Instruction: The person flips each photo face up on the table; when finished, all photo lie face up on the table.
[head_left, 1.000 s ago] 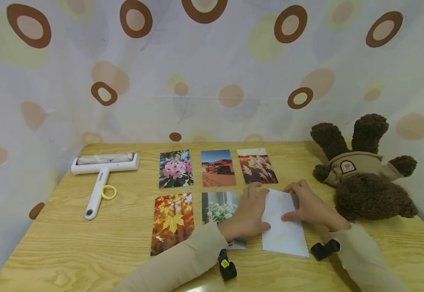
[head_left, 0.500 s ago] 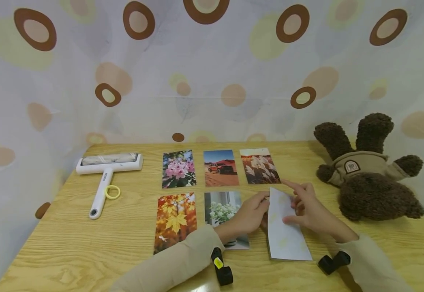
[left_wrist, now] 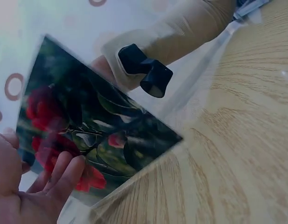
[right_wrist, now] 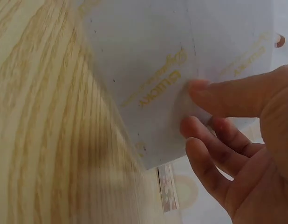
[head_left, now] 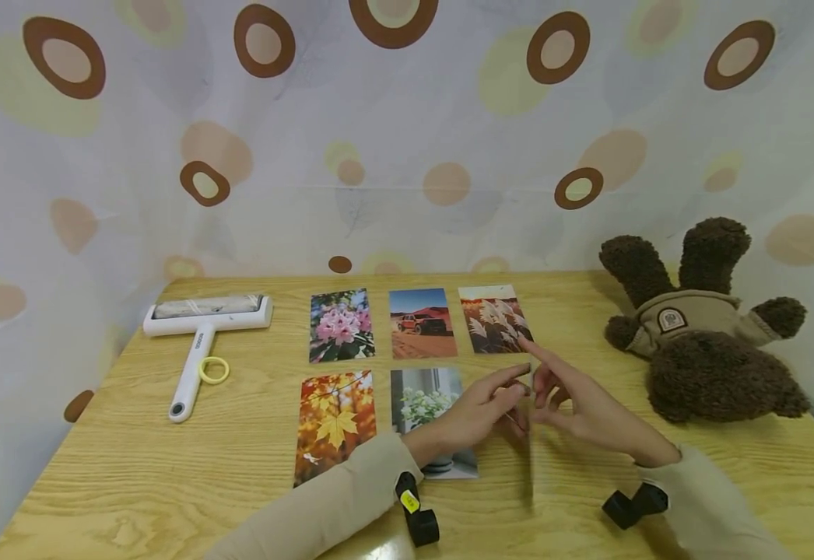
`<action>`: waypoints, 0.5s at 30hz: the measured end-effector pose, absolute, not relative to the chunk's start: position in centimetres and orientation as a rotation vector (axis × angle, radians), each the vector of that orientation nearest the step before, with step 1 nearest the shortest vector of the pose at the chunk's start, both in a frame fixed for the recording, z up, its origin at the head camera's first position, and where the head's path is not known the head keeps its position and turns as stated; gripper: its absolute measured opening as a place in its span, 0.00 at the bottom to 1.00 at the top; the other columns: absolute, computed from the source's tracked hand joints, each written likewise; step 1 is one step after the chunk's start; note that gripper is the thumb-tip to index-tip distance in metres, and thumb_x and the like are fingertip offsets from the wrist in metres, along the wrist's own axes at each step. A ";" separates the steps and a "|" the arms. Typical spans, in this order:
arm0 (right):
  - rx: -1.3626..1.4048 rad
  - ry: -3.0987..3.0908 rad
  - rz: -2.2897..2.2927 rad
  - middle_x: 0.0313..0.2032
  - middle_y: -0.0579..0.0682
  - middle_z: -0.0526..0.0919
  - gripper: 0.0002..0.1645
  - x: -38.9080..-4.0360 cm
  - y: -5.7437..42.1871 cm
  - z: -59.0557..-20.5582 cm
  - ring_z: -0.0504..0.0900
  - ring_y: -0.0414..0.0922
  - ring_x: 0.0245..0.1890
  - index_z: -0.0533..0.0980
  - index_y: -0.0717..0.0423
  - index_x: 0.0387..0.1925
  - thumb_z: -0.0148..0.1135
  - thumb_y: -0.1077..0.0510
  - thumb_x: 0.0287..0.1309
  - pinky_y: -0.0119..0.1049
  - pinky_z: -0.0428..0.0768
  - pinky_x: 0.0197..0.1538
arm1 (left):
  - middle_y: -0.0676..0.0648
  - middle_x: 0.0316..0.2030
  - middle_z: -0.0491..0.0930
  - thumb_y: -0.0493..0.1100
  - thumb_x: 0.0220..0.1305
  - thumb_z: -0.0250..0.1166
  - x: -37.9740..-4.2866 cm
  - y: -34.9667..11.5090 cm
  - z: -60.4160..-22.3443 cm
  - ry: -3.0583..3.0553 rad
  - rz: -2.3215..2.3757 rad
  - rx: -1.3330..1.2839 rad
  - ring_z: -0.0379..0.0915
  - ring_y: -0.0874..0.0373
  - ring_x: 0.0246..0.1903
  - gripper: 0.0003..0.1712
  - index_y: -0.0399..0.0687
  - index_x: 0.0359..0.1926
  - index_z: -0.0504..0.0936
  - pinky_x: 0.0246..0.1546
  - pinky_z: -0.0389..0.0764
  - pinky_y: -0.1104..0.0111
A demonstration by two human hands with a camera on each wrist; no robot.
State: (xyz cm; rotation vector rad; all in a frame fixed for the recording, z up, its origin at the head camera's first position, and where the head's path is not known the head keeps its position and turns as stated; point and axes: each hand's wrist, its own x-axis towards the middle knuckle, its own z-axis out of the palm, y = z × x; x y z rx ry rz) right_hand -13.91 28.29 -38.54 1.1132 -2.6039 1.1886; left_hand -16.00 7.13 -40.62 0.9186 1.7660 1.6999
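Note:
A photo print [head_left: 532, 459] stands on edge over the table, seen almost edge-on in the head view. Its picture side, with red flowers [left_wrist: 90, 179], faces my left hand [head_left: 473, 416], whose fingers hold it near the far edge. Pale with yellow lettering, the back [right_wrist: 148, 60] faces my right hand [head_left: 592, 412]. My right thumb [right_wrist: 223, 98] touches that back, with curled fingertips beside it at the edge. My left forearm crosses the white-flower print [head_left: 424, 404]. Just beyond my right fingertips lies the reed-grass print [head_left: 494, 319].
More prints lie in rows: pink flowers [head_left: 340, 327], a desert car [head_left: 422, 323] and a maple leaf [head_left: 335, 424]. A white lint roller [head_left: 200, 327] and yellow ring [head_left: 214, 371] are at left. A brown plush toy [head_left: 715, 373] lies at right, before the patterned curtain [head_left: 407, 140].
The print lay with its pale back up between my hands; it has been lifted and turned until upright on edge. My right hand has shifted slightly left.

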 end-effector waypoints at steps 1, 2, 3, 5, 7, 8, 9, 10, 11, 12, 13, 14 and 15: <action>1.117 -2.599 1.183 0.36 0.47 0.72 0.54 -13.9 28.2 -38.5 0.75 0.37 0.33 0.48 0.62 0.74 0.66 0.74 0.51 0.31 0.80 0.31 | 0.39 0.67 0.62 0.50 0.77 0.41 -16.0 7.1 -40.6 1.762 1.692 0.930 0.78 0.44 0.46 0.31 0.49 0.76 0.49 0.46 0.80 0.67; 1.118 -2.589 1.179 0.36 0.47 0.72 0.52 -14.0 28.1 -38.4 0.74 0.37 0.33 0.48 0.63 0.73 0.64 0.76 0.52 0.31 0.80 0.31 | 0.38 0.67 0.60 0.50 0.77 0.43 -16.0 7.2 -40.7 1.754 1.685 0.933 0.79 0.45 0.44 0.32 0.50 0.76 0.48 0.44 0.81 0.67; 1.114 -2.580 1.176 0.36 0.48 0.71 0.49 -14.0 28.1 -38.4 0.74 0.37 0.33 0.49 0.65 0.73 0.61 0.77 0.53 0.31 0.79 0.31 | 0.39 0.69 0.56 0.49 0.76 0.45 -16.0 7.2 -40.7 1.758 1.671 0.947 0.79 0.45 0.42 0.33 0.50 0.76 0.47 0.44 0.81 0.66; 1.090 -2.564 1.203 0.35 0.51 0.71 0.41 -14.1 28.0 -38.3 0.72 0.38 0.32 0.52 0.66 0.71 0.55 0.77 0.59 0.31 0.77 0.31 | 0.42 0.72 0.49 0.46 0.75 0.49 -15.9 7.3 -40.7 1.795 1.638 0.963 0.79 0.50 0.42 0.35 0.54 0.76 0.46 0.43 0.81 0.67; 1.055 -2.565 1.262 0.35 0.54 0.71 0.33 -14.2 28.0 -38.1 0.73 0.38 0.31 0.53 0.67 0.70 0.47 0.75 0.65 0.32 0.77 0.31 | 0.44 0.72 0.48 0.43 0.72 0.54 -15.8 7.4 -40.7 1.810 1.621 0.967 0.77 0.54 0.45 0.38 0.58 0.76 0.46 0.45 0.80 0.69; 1.033 -2.571 1.295 0.35 0.55 0.71 0.30 -14.2 28.0 -38.1 0.73 0.39 0.31 0.54 0.67 0.70 0.43 0.74 0.68 0.33 0.77 0.31 | 0.45 0.72 0.47 0.42 0.71 0.56 -15.8 7.4 -40.7 1.826 1.612 0.962 0.76 0.58 0.47 0.40 0.61 0.76 0.46 0.46 0.79 0.71; 1.008 -2.584 1.330 0.36 0.56 0.71 0.28 -14.2 28.1 -38.0 0.74 0.39 0.31 0.54 0.67 0.70 0.40 0.72 0.70 0.34 0.77 0.32 | 0.46 0.73 0.47 0.42 0.70 0.57 -15.8 7.5 -40.7 1.826 1.610 0.960 0.74 0.58 0.50 0.41 0.62 0.76 0.46 0.48 0.78 0.71; 0.988 -2.598 1.360 0.36 0.56 0.72 0.27 -14.1 28.2 -38.0 0.74 0.39 0.32 0.54 0.66 0.70 0.38 0.70 0.71 0.35 0.78 0.33 | 0.48 0.73 0.48 0.42 0.69 0.58 -15.7 7.5 -40.7 1.830 1.605 0.957 0.71 0.60 0.52 0.42 0.64 0.76 0.46 0.50 0.77 0.72; 0.976 -2.611 1.375 0.37 0.56 0.72 0.27 -14.1 28.3 -38.0 0.75 0.39 0.32 0.54 0.65 0.70 0.36 0.69 0.72 0.36 0.78 0.33 | 0.49 0.73 0.48 0.43 0.69 0.59 -15.7 7.6 -40.7 1.837 1.601 0.954 0.68 0.62 0.55 0.43 0.65 0.76 0.46 0.52 0.75 0.72; 0.971 -2.621 1.388 0.37 0.57 0.72 0.27 -14.1 28.4 -37.9 0.74 0.39 0.33 0.53 0.64 0.71 0.36 0.68 0.73 0.36 0.78 0.34 | 0.50 0.73 0.48 0.44 0.69 0.59 -15.7 7.6 -40.6 1.843 1.596 0.959 0.66 0.61 0.58 0.43 0.65 0.76 0.46 0.54 0.73 0.72; 0.973 -2.625 1.396 0.38 0.57 0.72 0.27 -14.1 28.4 -37.9 0.74 0.39 0.33 0.52 0.64 0.71 0.36 0.68 0.73 0.36 0.78 0.34 | 0.50 0.73 0.48 0.45 0.68 0.60 -15.6 7.6 -40.6 1.852 1.592 0.952 0.64 0.61 0.60 0.43 0.66 0.76 0.45 0.55 0.73 0.72; 0.983 -2.625 1.400 0.37 0.57 0.71 0.28 -14.2 28.4 -37.8 0.74 0.40 0.33 0.52 0.65 0.71 0.37 0.68 0.73 0.36 0.77 0.34 | 0.51 0.73 0.48 0.45 0.68 0.60 -15.6 7.6 -40.6 1.857 1.589 0.951 0.62 0.60 0.61 0.43 0.66 0.76 0.45 0.56 0.72 0.71; 0.996 -2.628 1.392 0.37 0.57 0.71 0.29 -14.2 28.5 -37.7 0.73 0.39 0.33 0.51 0.64 0.72 0.38 0.68 0.73 0.36 0.77 0.34 | 0.52 0.73 0.48 0.46 0.68 0.60 -15.7 7.6 -40.6 1.863 1.585 0.952 0.61 0.59 0.63 0.43 0.66 0.76 0.45 0.56 0.72 0.71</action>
